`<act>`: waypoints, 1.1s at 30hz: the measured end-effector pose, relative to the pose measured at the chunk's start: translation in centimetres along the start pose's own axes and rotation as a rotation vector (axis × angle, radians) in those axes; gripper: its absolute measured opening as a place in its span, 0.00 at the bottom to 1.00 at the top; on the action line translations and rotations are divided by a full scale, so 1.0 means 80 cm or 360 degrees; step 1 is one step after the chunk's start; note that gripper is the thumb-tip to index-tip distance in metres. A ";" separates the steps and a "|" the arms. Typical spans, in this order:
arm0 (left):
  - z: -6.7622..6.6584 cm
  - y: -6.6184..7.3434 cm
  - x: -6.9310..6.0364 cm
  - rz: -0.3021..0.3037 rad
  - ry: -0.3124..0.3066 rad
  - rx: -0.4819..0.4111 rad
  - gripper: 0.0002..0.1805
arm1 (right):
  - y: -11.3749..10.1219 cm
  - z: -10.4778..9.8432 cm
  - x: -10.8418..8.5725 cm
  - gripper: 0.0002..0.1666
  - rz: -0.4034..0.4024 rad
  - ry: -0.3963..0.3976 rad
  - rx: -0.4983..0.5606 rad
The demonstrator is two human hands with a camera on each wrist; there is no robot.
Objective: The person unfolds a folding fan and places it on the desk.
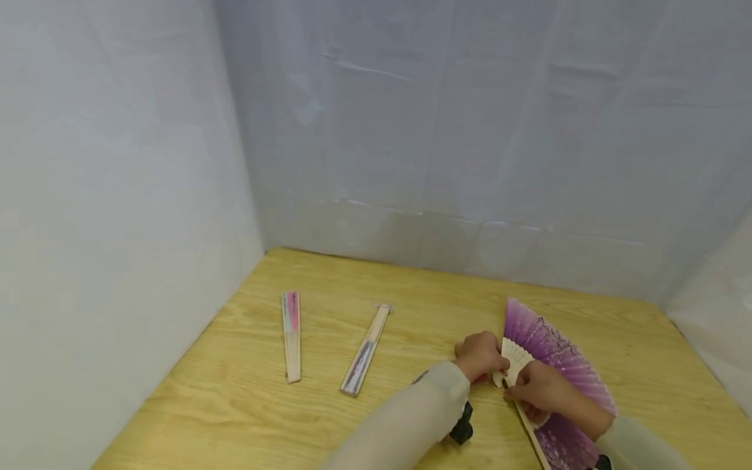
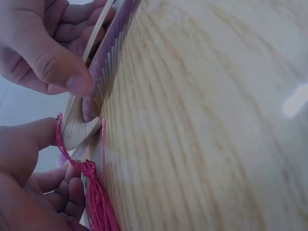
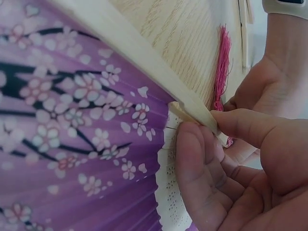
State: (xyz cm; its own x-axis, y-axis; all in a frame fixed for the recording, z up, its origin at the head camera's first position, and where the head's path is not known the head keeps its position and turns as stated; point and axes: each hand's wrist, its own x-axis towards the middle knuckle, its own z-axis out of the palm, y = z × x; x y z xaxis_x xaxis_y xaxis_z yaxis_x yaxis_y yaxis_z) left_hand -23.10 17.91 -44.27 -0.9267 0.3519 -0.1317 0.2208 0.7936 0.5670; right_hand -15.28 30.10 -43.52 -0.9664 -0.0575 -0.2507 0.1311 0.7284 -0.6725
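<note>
A purple folding fan point(image 1: 566, 352) with a cherry blossom print is spread wide at the table's right side. My left hand point(image 1: 482, 356) holds its pale pivot end; in the left wrist view the thumb and fingers of that left hand point(image 2: 29, 178) are on either side of the stacked ribs. From the pivot hangs a pink tassel point(image 2: 100, 204). My right hand point(image 1: 543, 388) pinches the wooden outer rib near the pivot, its thumb on the guard stick point(image 3: 178, 89) and its fingers beside the perforated ribs point(image 3: 171, 187).
Two folded fans lie apart on the wooden table point(image 1: 235, 418): one with a pink and light blue end point(image 1: 292, 336), and one with a greyish section point(image 1: 365, 352) to its right. Pale sheeting point(image 1: 411, 130) hangs behind the table and along its sides.
</note>
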 end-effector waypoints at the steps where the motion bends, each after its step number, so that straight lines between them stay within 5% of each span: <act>1: 0.000 0.000 0.000 0.0003 0.0006 0.0006 0.21 | 0.000 -0.001 0.000 0.18 0.0001 -0.0002 0.0004; 13: 0.000 0.000 0.003 0.0002 -0.0026 -0.0028 0.21 | -0.001 -0.008 -0.002 0.18 -0.0089 0.0064 -0.0118; 18: -0.006 -0.013 0.009 0.0033 -0.0047 -0.0314 0.15 | -0.017 -0.010 0.002 0.17 -0.0128 0.0092 -0.0202; 22: -0.030 -0.028 0.016 0.0108 -0.0108 -0.0483 0.10 | -0.043 -0.009 0.007 0.17 -0.0125 0.0079 -0.0187; 33: -0.130 -0.091 0.021 0.0255 -0.0285 -0.0446 0.17 | -0.115 0.023 0.032 0.15 -0.0345 0.0140 -0.0154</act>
State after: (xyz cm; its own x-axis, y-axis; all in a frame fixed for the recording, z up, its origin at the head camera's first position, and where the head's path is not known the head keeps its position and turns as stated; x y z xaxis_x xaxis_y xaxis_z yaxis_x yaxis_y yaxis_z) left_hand -29.40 7.55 -40.18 -0.8135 0.5620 -0.1493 0.2443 0.5634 0.7892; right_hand -18.53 21.98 -39.25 -0.9856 -0.1632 -0.0435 -0.0991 0.7676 -0.6332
